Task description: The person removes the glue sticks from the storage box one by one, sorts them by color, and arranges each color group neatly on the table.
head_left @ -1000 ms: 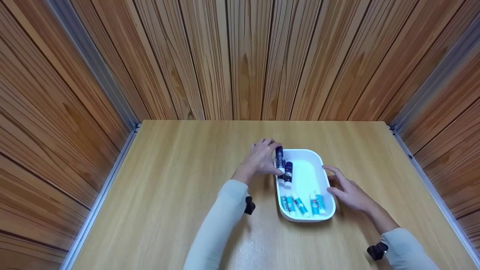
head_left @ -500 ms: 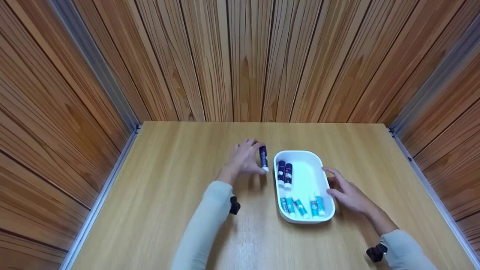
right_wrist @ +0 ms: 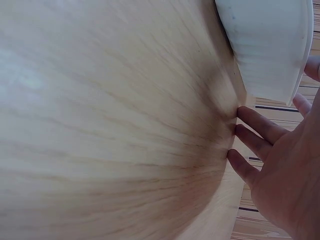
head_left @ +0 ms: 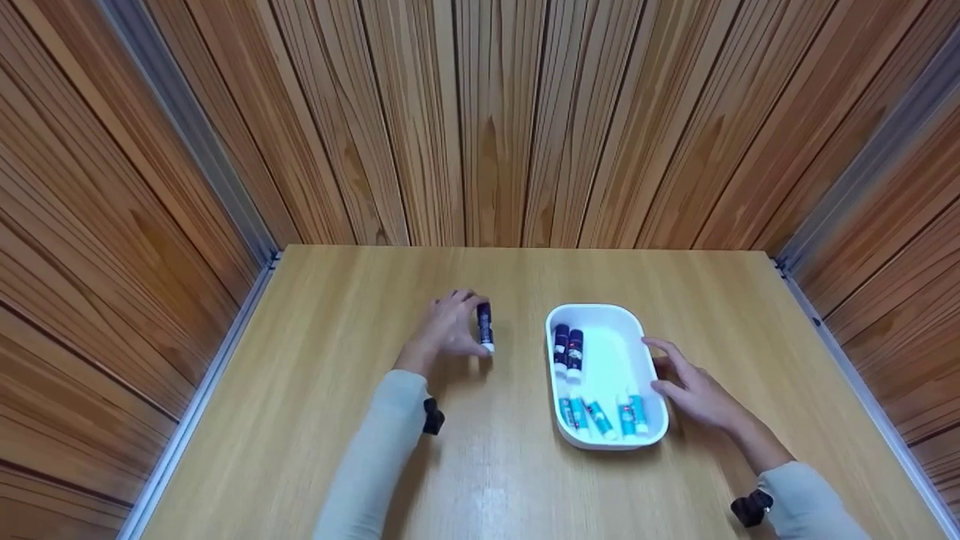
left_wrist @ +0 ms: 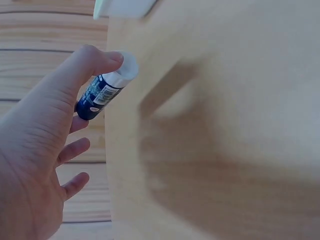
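Observation:
My left hand (head_left: pixel 450 324) holds a dark blue glue stick (head_left: pixel 485 328) with a white end, lengthwise between thumb and fingertips, left of the tray. In the left wrist view the thumb presses its white end (left_wrist: pixel 123 68), and a barcode shows on its side; the other fingers are spread. The glue stick's shadow falls on the table apart from it. My right hand (head_left: pixel 694 386) rests beside the white tray (head_left: pixel 634 330), thumb and index finger at its right rim. Two similar dark blue glue sticks (head_left: pixel 574 352) lie inside along the left wall.
Several smaller teal-and-white sticks (head_left: pixel 600 420) lie in the tray's near end. The wooden table (head_left: pixel 337 300) is bounded by plank-patterned walls (head_left: pixel 487 135) at the back and sides.
My left hand has lifted the glue stick out of the tray and carried it left over the table. My right hand has stayed at the tray's rim.

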The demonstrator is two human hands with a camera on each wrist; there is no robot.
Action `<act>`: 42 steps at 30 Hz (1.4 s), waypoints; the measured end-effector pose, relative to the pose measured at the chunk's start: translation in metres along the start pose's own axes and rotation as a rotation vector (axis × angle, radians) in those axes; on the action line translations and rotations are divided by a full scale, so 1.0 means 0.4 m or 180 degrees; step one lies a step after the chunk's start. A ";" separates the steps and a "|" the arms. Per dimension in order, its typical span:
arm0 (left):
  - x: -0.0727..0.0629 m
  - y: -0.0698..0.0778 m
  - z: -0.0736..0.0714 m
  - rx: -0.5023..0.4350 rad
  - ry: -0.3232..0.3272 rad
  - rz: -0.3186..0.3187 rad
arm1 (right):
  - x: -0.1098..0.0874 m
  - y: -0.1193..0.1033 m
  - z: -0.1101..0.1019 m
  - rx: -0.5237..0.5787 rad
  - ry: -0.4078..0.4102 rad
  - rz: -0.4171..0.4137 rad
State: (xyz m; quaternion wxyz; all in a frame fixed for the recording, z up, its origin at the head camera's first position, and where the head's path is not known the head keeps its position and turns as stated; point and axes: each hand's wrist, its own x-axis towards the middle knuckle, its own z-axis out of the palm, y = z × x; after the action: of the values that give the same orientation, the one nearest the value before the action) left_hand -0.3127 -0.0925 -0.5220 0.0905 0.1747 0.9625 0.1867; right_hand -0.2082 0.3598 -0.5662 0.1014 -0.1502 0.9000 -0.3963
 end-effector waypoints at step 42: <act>-0.024 -0.120 0.055 -0.0760 -0.0135 -0.0259 | 0.003 0.005 0.006 -0.0098 0.0072 0.0038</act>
State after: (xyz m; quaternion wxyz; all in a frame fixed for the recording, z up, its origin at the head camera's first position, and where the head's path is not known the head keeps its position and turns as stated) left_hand -0.3128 -0.1305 -0.5600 0.1386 0.1273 0.9376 0.2924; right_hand -0.2089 0.3589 -0.5693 0.0913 -0.1419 0.9080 -0.3834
